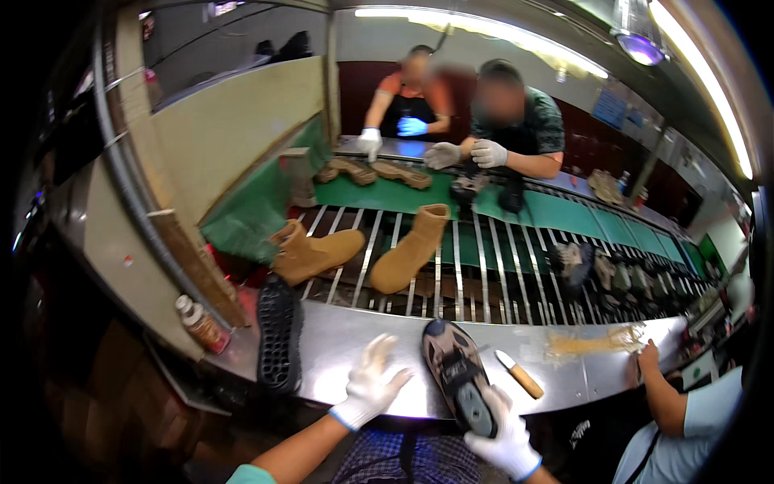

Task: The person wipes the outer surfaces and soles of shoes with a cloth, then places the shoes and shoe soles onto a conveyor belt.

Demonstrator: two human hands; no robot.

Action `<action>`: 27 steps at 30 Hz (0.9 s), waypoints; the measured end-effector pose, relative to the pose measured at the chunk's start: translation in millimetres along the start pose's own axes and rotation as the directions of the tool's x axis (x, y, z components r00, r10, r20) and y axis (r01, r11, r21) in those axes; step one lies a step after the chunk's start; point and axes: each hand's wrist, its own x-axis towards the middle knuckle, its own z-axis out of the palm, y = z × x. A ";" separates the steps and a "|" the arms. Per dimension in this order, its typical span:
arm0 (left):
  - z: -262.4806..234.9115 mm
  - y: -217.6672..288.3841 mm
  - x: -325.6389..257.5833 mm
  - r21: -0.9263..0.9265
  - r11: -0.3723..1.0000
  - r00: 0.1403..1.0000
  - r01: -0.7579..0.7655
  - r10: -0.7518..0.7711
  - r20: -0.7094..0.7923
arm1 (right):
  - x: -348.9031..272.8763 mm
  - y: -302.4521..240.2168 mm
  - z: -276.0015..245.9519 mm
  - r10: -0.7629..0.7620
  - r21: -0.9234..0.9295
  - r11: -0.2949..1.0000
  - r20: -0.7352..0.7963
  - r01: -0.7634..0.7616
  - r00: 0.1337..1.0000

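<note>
A closed-toe sandal (455, 363), brown and black with a grey insole, lies toe-away over the near edge of the metal ledge. My right hand (504, 431), in a white glove, grips it by the heel; part of the fingers is hidden. To its left, my gloved left hand (375, 379) is raised above the ledge with fingers spread and nothing in them. A short knife (520, 375) with a wooden handle rests just right of the sandal. Left of my left hand, a black shoe sole (279, 339) shows its tread.
Two tan boots (411, 248) (314, 252) lie on the slatted conveyor (500, 258) ahead. Dark shoes (629, 278) sit farther right on it. A spray can (201, 323) stands at left. Two people in gloves work across. Another person's hand (647, 355) touches the ledge at right.
</note>
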 end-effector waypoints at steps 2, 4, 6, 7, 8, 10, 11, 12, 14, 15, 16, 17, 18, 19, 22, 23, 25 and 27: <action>25.9 -11.9 13.0 -0.012 1.000 0.999 0.027 -0.026 0.048 | -31.7 -31.0 16.7 -0.093 -0.070 0.994 -0.153 0.083 0.984; 46.9 3.9 18.8 -0.264 0.944 0.961 0.199 -0.136 0.241 | -65.7 10.7 44.0 0.368 0.391 0.856 -0.001 -0.338 0.930; 61.6 9.9 15.4 -0.311 0.912 0.925 0.269 -0.155 0.346 | -65.0 12.7 45.8 0.470 0.592 0.680 0.101 -0.432 0.877; 66.4 14.7 11.9 -0.229 0.949 0.919 0.219 -0.121 0.375 | -65.0 15.1 45.0 0.492 0.631 0.630 0.127 -0.453 0.861; 71.6 19.2 11.8 -0.174 0.964 0.917 0.200 -0.122 0.380 | -63.3 16.9 44.7 0.504 0.662 0.590 0.145 -0.462 0.852; 75.1 35.3 11.6 -0.086 0.977 0.898 0.197 -0.145 0.416 | -60.9 20.1 42.7 0.518 0.702 0.530 0.177 -0.476 0.837; 75.6 46.6 12.3 -0.047 0.979 0.865 0.198 -0.152 0.477 | -61.5 22.4 42.3 0.525 0.714 0.509 0.185 -0.481 0.831; 75.6 57.0 12.9 -0.007 0.981 0.829 0.195 -0.161 0.535 | -63.0 25.3 41.2 0.535 0.726 0.486 0.193 -0.487 0.822; 78.2 57.0 6.1 -0.009 0.992 0.790 0.123 -0.092 0.606 | -63.1 27.3 43.4 0.538 0.749 0.446 0.213 -0.490 0.815; 77.2 54.2 4.7 -0.049 0.999 0.754 -0.001 0.032 0.657 | -61.4 26.6 46.8 0.540 0.759 0.421 0.229 -0.496 0.810; 67.0 54.5 10.2 -0.075 0.996 0.682 -0.045 0.086 0.726 | -60.9 26.7 49.1 0.536 0.765 0.406 0.243 -0.499 0.808; 52.7 55.5 20.4 -0.101 0.991 0.598 -0.082 0.130 0.791 | -61.2 26.9 50.8 0.537 0.774 0.385 0.256 -0.503 0.804; 37.7 48.2 31.1 -0.007 0.977 0.661 -0.213 0.149 0.735 | -61.4 26.8 50.1 0.538 0.779 0.372 0.262 -0.505 0.801; 21.5 36.3 45.2 0.097 0.939 0.711 -0.329 0.179 0.680 | -63.2 27.5 49.8 0.546 0.786 0.355 0.264 -0.506 0.795; -71.0 -10.4 110.2 0.379 0.853 0.911 -0.359 0.231 0.342 | -62.8 24.2 52.6 0.551 0.809 0.285 0.301 -0.515 0.778; -104.2 -10.4 134.2 0.548 0.811 0.963 -0.202 0.061 0.264 | -63.0 23.2 52.2 0.554 0.816 0.271 0.302 -0.511 0.776; -162.7 -82.4 143.6 0.787 0.610 0.957 -0.093 0.274 -0.099 | -58.2 20.2 57.2 0.521 0.827 0.234 0.337 -0.511 0.784; -195.9 -125.1 138.5 0.826 0.561 0.967 -0.056 0.236 -0.094 | -55.5 20.7 60.9 0.509 0.837 0.192 0.360 -0.512 0.781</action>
